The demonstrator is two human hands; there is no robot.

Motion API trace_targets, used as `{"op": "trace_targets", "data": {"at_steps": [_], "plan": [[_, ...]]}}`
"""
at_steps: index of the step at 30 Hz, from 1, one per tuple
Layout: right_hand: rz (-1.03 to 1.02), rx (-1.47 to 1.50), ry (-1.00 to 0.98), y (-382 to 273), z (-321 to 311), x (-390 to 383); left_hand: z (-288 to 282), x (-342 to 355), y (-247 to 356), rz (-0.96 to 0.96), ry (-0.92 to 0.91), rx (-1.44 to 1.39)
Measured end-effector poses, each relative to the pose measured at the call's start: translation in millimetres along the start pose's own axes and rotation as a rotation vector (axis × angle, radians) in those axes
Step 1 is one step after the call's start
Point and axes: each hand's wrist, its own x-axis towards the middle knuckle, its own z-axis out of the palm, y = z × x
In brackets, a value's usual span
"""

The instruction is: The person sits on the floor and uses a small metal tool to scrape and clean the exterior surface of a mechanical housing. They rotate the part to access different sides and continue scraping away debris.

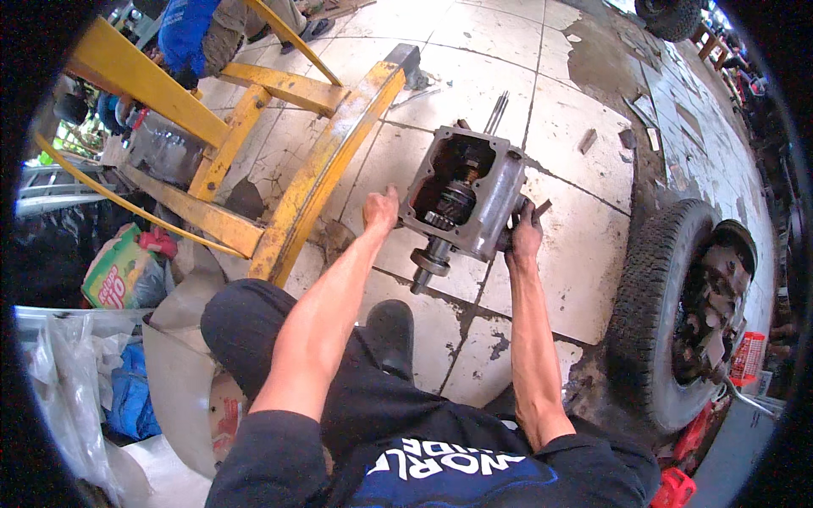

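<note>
An open-topped grey gearbox housing point(501, 203) sits on the tiled floor in front of me. Inside it a gear cluster point(456, 201) shows, dark with grease. A shaft with a round collar point(430, 261) juts from its near end, and thin rods point(497, 113) stick out at the far end. My right hand point(526, 237) is closed around a dark part on the housing's right side; its darkened fingertips are partly hidden. Just beside the housing's left wall is my left hand point(381, 211), fingers curled, with nothing visible in them.
A yellow steel frame point(326, 182) stands close at left. A large tyre point(648, 330) with a greasy hub lies to the right. Bags and a blue cloth point(133, 391) fill the lower left. Another person in blue point(184, 38) is at the far left. Loose fragments point(587, 140) dot the floor.
</note>
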Motion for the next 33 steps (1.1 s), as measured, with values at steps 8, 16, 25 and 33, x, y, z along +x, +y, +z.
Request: {"op": "trace_targets", "data": {"at_steps": [8,16,25,33], "plan": [[-0.126,-0.277,0.130,-14.0,41.7,-15.6,-21.6,7.2,1.0,-0.043,0.016,-0.064],[-0.208,-0.698,0.127,-45.4,83.9,-52.1,-36.6,20.6,63.9,0.130,-0.211,-0.019],[-0.362,-0.966,0.025,-36.3,124.0,-65.0,-20.1,67.4,8.4,0.117,-0.475,-0.265],[-0.345,-0.828,-0.066,-44.9,118.8,-68.0,-45.5,56.0,9.1,0.110,-0.456,-0.347]]}}
